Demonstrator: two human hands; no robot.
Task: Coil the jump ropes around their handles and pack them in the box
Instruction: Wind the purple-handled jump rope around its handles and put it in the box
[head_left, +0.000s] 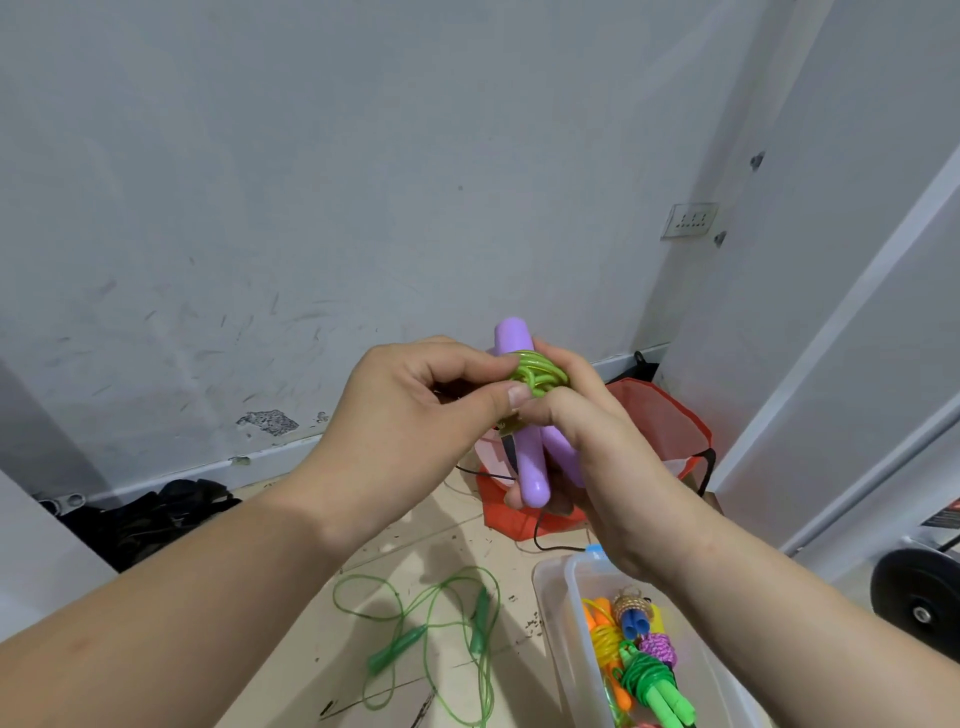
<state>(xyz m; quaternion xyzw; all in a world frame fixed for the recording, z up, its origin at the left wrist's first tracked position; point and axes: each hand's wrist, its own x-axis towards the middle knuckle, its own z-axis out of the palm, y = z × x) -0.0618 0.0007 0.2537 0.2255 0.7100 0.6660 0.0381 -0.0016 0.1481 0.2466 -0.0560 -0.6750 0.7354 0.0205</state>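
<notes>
I hold a jump rope with two purple handles (530, 467) upright in front of me, its light green cord (537, 371) coiled round their upper part. My right hand (587, 457) grips the handles from the right. My left hand (415, 410) pinches the cord at the coil with thumb and fingers. A clear plastic box (558, 629) stands on the floor at the lower right and holds several coiled ropes in orange, yellow, blue, purple and green. A loose green jump rope (431, 634) lies uncoiled on the floor left of the box.
A red mesh bag (670, 415) sits against the wall behind my hands. Dark cloth (150, 514) is heaped at the left by the wall. A black wheel (919, 597) stands at the right. A thin black cable (540, 540) runs over the tiles.
</notes>
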